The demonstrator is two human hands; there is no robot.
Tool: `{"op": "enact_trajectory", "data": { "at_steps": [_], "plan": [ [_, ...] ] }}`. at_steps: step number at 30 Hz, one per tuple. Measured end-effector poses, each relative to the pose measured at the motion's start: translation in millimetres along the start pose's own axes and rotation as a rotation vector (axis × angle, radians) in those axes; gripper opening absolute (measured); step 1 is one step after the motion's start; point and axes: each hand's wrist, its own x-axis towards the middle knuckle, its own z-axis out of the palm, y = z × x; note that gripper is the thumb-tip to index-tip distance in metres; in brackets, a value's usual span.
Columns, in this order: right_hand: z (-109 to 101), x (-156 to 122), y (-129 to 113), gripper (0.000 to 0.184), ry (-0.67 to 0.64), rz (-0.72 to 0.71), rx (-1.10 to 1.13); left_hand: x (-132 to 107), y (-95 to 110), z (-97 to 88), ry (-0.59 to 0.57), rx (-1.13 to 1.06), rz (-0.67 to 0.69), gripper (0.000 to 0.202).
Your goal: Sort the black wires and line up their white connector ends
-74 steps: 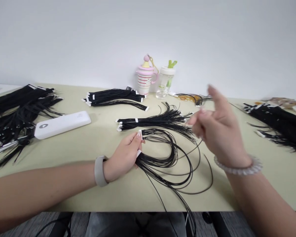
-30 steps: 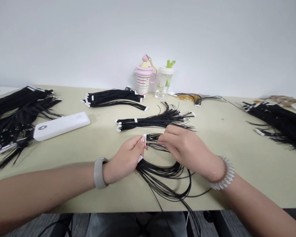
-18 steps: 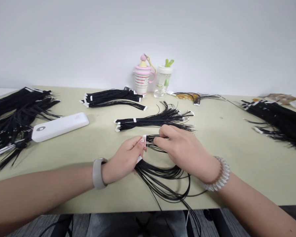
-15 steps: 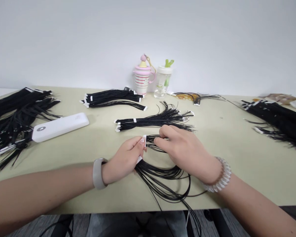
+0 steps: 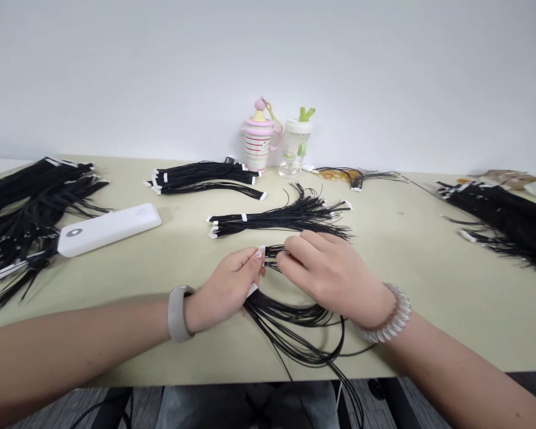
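My left hand (image 5: 236,280) is closed on a white connector (image 5: 262,255) from which black wires run to the right. A second white connector shows under its fingers, with a bundle of black wires (image 5: 295,325) that curves away and hangs over the table's front edge. My right hand (image 5: 326,271) is closed over the wires just right of the first connector. Its fingertips are hidden beneath the hand, but the wires pass into its grip. Just beyond both hands lies another bundle of black wires (image 5: 277,220) with white connectors at its left end.
More black wire bundles (image 5: 203,177) lie at the back, with piles at the left (image 5: 27,202) and right (image 5: 504,217). A white power bank (image 5: 111,229) rests left of my hands. A pink-lidded cup (image 5: 256,146) and a clear bottle (image 5: 292,149) stand by the wall.
My right hand has shifted slightly left along the wires, closer to the connector, and its fingers look more curled. My left hand keeps its hold in the same place.
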Motion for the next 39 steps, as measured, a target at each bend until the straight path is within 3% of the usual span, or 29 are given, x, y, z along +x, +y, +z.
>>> {"op": "enact_trajectory", "data": {
  "at_steps": [6,10,15,26,28,33,36,39],
  "plan": [
    [9,-1,1,0.021,0.116,-0.093,0.030,-1,-3,0.2,-0.021,0.019,0.037,0.035],
    [14,-1,2,0.021,0.107,-0.076,0.041,-1,-5,-0.7,-0.014,-0.007,0.039,0.035],
    [18,-4,7,0.021,0.057,-0.005,0.101,-1,-8,0.1,-0.027,-0.073,-0.017,0.037],
    [14,-9,17,0.017,-0.065,0.156,0.440,3,-20,2.3,0.085,-0.204,-0.080,0.042],
    [11,-8,19,0.013,-0.041,0.212,0.498,3,-18,2.1,0.101,-0.208,-0.097,0.042],
    [-1,-8,23,0.030,0.092,0.322,0.616,3,-13,2.4,0.174,-0.226,-0.144,0.042],
    [-12,-9,27,0.041,-0.058,0.364,0.736,4,-11,2.8,0.210,-0.266,-0.158,0.041],
    [-21,-13,31,0.046,-0.462,0.387,0.944,5,-10,3.3,0.254,-0.293,-0.141,0.040]
  ]
}}
